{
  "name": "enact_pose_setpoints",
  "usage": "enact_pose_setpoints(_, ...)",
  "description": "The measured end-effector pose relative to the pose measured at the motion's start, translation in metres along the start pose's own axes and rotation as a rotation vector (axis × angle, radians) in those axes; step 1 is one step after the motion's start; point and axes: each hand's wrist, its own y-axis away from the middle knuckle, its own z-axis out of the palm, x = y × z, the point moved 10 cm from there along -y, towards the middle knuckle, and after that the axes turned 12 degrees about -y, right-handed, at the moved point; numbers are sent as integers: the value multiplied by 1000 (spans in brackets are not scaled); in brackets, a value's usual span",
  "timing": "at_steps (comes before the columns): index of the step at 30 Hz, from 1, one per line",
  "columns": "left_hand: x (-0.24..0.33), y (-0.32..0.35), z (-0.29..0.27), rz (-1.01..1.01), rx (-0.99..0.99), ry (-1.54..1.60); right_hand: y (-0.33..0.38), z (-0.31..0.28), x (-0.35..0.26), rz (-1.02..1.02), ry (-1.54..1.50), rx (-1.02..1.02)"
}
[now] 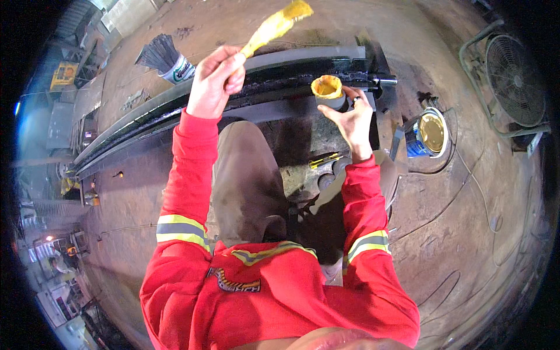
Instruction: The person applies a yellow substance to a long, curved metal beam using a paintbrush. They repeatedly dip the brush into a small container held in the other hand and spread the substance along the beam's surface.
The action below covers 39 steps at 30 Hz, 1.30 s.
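Observation:
My left hand (214,80) is raised and closed round the handle of a paintbrush (273,29) smeared with yellow paint. The brush points up and to the right, apart from everything else. In my right hand (354,123) is a small cup (330,96), gripped between thumb and fingers. Thick yellow paint coats its rim and inside. Beyond both hands lies a long dark metal beam (280,87), running from the right middle to the far left. The cup is held over the beam's near side.
A white bucket (179,71) of dark metal strips stands behind the beam. At right are an open paint bucket (430,133) with a blue side and a large floor fan (515,80). Cables (466,181) trail over the floor. A yellow-and-black tool (326,160) lies near my knees.

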Motion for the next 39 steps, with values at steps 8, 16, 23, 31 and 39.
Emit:
enact_pose_setpoints(8, -94, 12, 27, -146, 230, -346, 0, -62, 33, 98, 50, 255)
enact_pose_setpoints(16, -203, -8, 49, -81, 612, -759, 0, -97, 59, 89, -6, 440)
enact_pose_setpoints(23, -211, 67, 5, -197, 1112, -593, 0, -110, 47, 112, -74, 447)
enact_pose_setpoints(31, -206, -41, 144, -126, 683, -742, 6, -122, 64, 151, -139, 536)
enact_pose_setpoints(39, -190, -38, 161, -52, 445, -841, 4, -128, 55, 169, -103, 509)
